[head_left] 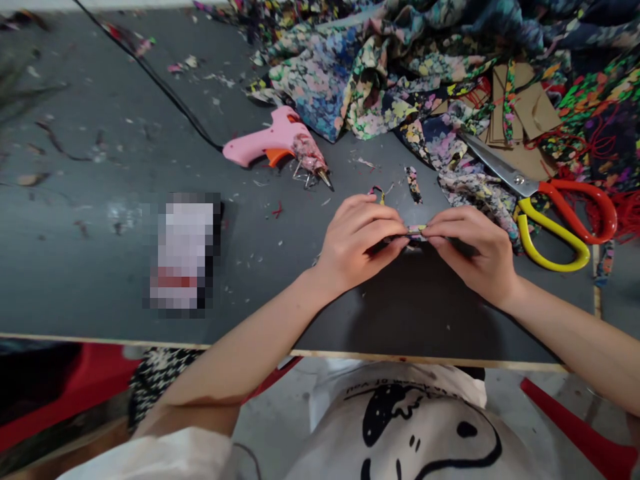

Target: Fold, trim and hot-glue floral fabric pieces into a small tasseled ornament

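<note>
Between my two hands a narrow floral fabric strip (pixel 416 231) is stretched, pinched at both ends just above the grey table. My left hand (pixel 363 237) grips its left part with thumb and fingertips, and a small loop of the fabric shows beyond those fingers. My right hand (pixel 473 250) pinches the other end. Most of the strip is hidden by the fingers. A short floral scrap (pixel 413 185) lies just beyond. Past my left hand rests a pink hot glue gun (pixel 265 138) with an orange trigger, its nozzle pointing toward my hands.
Scissors (pixel 520 181) with red and yellow handles lie at the right. Heaped floral fabric (pixel 360 80) covers the back, beside cardboard pieces (pixel 533 110) and red threads (pixel 597 137). A pixelated phone-like object (pixel 185 250) is at left. A black cord (pixel 155 79) runs from the glue gun.
</note>
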The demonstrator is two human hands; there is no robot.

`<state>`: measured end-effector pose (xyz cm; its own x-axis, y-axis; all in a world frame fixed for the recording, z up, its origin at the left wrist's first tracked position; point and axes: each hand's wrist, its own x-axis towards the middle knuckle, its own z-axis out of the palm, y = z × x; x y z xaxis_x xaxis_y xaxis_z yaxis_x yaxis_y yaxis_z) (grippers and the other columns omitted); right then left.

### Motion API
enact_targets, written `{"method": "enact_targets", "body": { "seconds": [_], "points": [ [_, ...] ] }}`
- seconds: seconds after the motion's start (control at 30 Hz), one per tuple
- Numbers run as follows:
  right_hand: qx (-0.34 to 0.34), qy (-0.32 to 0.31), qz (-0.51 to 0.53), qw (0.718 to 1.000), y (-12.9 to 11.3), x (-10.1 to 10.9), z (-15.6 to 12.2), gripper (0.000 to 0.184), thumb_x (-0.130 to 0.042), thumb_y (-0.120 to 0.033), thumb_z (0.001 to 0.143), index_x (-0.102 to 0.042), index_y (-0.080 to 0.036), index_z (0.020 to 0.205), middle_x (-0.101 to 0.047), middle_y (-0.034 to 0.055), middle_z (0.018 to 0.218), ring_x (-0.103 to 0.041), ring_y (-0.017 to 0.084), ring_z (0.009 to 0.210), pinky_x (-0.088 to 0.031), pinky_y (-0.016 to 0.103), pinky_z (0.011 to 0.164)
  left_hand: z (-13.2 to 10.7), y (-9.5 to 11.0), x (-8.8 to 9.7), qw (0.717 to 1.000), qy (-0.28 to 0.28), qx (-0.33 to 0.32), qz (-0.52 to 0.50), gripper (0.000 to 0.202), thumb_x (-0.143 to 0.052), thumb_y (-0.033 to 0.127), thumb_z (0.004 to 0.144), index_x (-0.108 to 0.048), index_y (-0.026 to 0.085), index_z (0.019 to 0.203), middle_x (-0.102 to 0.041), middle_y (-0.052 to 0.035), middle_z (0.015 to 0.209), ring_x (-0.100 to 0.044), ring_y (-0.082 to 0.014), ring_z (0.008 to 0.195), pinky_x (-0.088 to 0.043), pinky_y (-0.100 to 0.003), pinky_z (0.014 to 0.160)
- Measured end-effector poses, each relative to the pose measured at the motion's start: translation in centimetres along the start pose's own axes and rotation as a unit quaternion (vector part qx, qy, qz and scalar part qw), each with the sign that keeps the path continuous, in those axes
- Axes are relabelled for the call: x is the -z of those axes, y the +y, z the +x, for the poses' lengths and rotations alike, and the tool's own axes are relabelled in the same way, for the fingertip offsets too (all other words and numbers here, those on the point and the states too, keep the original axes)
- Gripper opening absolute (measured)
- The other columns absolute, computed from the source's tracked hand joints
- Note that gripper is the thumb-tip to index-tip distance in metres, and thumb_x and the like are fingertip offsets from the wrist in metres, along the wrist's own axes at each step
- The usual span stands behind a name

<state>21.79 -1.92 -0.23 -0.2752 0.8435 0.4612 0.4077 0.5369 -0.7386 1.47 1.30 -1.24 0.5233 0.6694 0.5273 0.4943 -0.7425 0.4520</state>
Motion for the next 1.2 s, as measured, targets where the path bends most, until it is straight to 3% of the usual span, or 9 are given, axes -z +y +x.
{"method": "enact_targets", "body": {
  "seconds": [0.33, 0.67, 0.93, 1.2],
  "points": [
    [-0.042, 0.005, 0.061, 0.997, 0.23, 0.09, -0.01, 0.010, -0.056, -0.016, 0.086, -0.065, -0.021, 0.087, -0.067, 0.0059, 0.086, -0.063, 0.016, 0.085, -0.051, 0.033, 0.078, 0.07, 0.04, 0.21, 0.996, 0.075, -0.036, -0.025, 0.005, -0.062, 0.018, 0.081, -0.061, 0.023, 0.083, -0.072, 0.0023, 0.079, -0.066, -0.0113, 0.071, -0.051, -0.032, 0.087],
    [-0.040, 0.009, 0.027, 0.999, 0.25, -0.05, 0.01, 0.010, -0.057, -0.014, 0.086, -0.065, -0.019, 0.084, -0.068, 0.0049, 0.085, -0.063, 0.014, 0.083, -0.050, 0.029, 0.077, 0.12, -0.14, -0.10, 0.995, 0.045, -0.084, 0.020, 0.012, -0.061, 0.029, 0.085, -0.064, 0.023, 0.095, -0.072, 0.0001, 0.088, -0.066, -0.0121, 0.080, -0.048, -0.032, 0.090],
    [-0.010, 0.005, 0.010, 1.000, 0.22, 0.01, 0.03, 0.019, -0.058, -0.011, 0.083, -0.066, -0.020, 0.097, -0.069, 0.0055, 0.091, -0.064, 0.017, 0.089, -0.051, 0.032, 0.079, 0.09, -0.43, 0.10, 0.996, 0.047, -0.070, 0.031, 0.010, -0.058, 0.019, 0.086, -0.065, 0.022, 0.093, -0.071, 0.0021, 0.080, -0.064, -0.0092, 0.072, -0.048, -0.028, 0.087],
    [-0.002, 0.009, -0.032, 0.999, 0.62, 0.28, 0.14, 0.018, -0.056, -0.005, 0.081, -0.063, -0.020, 0.089, -0.069, 0.0047, 0.088, -0.065, 0.016, 0.086, -0.052, 0.031, 0.077, 0.02, -0.69, 0.28, 0.995, 0.032, -0.079, 0.055, 0.018, -0.057, 0.015, 0.087, -0.065, 0.025, 0.099, -0.069, 0.0035, 0.081, -0.059, -0.0087, 0.071, -0.047, -0.031, 0.092]
  ]
}}
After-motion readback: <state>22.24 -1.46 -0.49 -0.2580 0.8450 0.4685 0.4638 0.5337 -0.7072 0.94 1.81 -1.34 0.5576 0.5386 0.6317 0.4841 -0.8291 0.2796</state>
